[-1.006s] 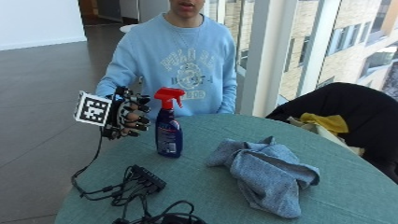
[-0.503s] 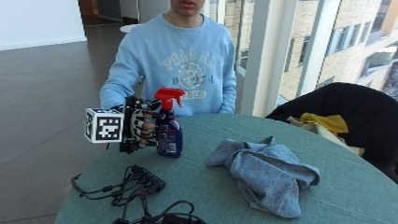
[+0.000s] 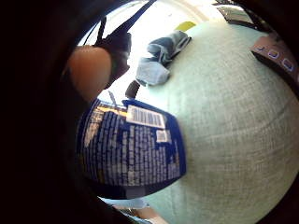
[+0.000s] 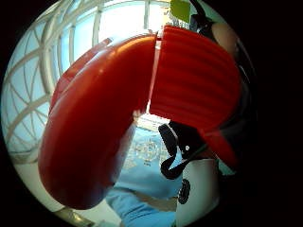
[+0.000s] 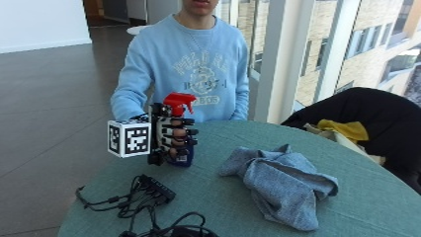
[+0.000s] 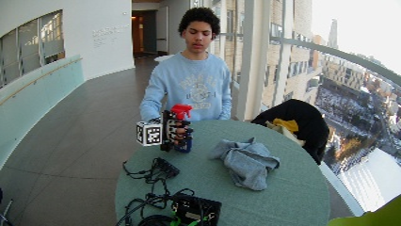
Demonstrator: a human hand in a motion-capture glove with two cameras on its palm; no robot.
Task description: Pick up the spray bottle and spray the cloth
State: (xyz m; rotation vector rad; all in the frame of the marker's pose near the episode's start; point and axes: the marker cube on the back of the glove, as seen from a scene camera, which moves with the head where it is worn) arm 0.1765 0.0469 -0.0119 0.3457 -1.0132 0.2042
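We see a person in a light blue sweatshirt (image 5: 190,69) seated at the far side of a round green tabletop (image 5: 368,197). Of the hands, only the gloved right hand (image 5: 172,134) shows clearly, and its fingers are curled round the spray bottle (image 5: 180,106), wrapping the neck and upper body just under the red trigger head. The bottle stands upright at the left of the tabletop, toward the far edge; its dark blue base appears to sit on or just above the surface, and we cannot tell which from the outside views. In the little-finger-side palm view the blue printed label of the bottle (image 3: 133,149) fills the area close to the palm, with the green tabletop (image 3: 233,140) behind it. In the thumb-side palm view the red trigger head (image 4: 142,109) takes up most of the picture.

The cloth (image 5: 279,182), grey-blue and crumpled, lies in a heap on the tabletop to the right of the bottle, apart from it and untouched. We also find it in the wide outside view (image 6: 245,162) and, small, beyond the bottle in the little-finger-side palm view (image 3: 161,58).

A black jacket (image 5: 368,113) with a yellow item (image 5: 342,129) on it hangs over a chair at the far right.
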